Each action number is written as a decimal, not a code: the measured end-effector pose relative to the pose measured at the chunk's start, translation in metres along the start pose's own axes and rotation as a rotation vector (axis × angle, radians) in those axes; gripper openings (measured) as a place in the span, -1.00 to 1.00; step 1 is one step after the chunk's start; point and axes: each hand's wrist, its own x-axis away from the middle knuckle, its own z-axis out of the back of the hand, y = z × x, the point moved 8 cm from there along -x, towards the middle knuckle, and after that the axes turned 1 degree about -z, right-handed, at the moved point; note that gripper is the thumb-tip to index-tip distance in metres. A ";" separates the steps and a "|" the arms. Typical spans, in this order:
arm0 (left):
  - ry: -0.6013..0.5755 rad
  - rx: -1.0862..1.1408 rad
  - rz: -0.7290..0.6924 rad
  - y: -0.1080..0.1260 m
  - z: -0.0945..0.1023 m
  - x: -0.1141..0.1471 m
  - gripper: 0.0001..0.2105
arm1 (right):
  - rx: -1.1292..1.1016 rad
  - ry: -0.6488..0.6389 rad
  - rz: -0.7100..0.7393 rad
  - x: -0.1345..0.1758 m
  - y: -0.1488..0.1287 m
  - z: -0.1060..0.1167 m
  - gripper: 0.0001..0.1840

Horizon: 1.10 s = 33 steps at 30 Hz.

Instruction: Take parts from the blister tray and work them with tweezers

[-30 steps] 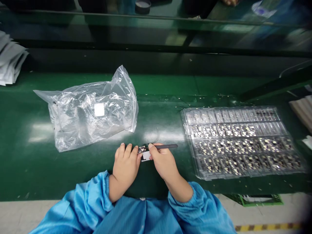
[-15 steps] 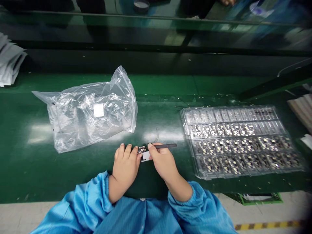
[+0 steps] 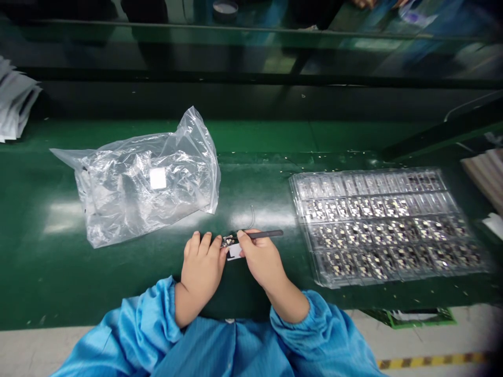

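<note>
Low in the middle of the view, my left hand point(image 3: 202, 269) pinches the left end of a small circuit board point(image 3: 228, 241) between thumb and forefinger, its other fingers lying on the bench. My right hand point(image 3: 264, 262) is closed around dark tweezers point(image 3: 269, 234), whose handle end sticks out to the right. The tweezer tips point at the board; whether they touch it I cannot tell. Just below the board is a white piece with a black mark point(image 3: 234, 252), partly between my hands. A thin curved wire point(image 3: 252, 215) lies just beyond my right fingers.
On the right stand stacked clear plastic trays point(image 3: 310, 230) with rows of small circuit boards. A clear plastic bag point(image 3: 118, 209) with a white label point(image 3: 158, 178) lies to the left on the green bench point(image 3: 255, 178). White sheets point(image 3: 15, 99) are stacked far left.
Both hands, the circuit board and the tweezers stay nearly in place. The whole view has shifted very slightly.
</note>
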 end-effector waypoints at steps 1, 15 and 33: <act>0.003 -0.002 -0.002 0.000 0.000 0.000 -0.75 | -0.003 -0.001 -0.002 0.000 0.000 0.000 -0.66; 0.020 -0.002 -0.018 0.001 0.002 -0.001 -0.75 | -0.019 -0.002 0.007 0.000 -0.004 -0.001 -0.68; -0.016 -0.042 -0.031 0.002 -0.001 0.000 -0.74 | -0.007 0.003 0.022 0.000 -0.005 0.000 -0.67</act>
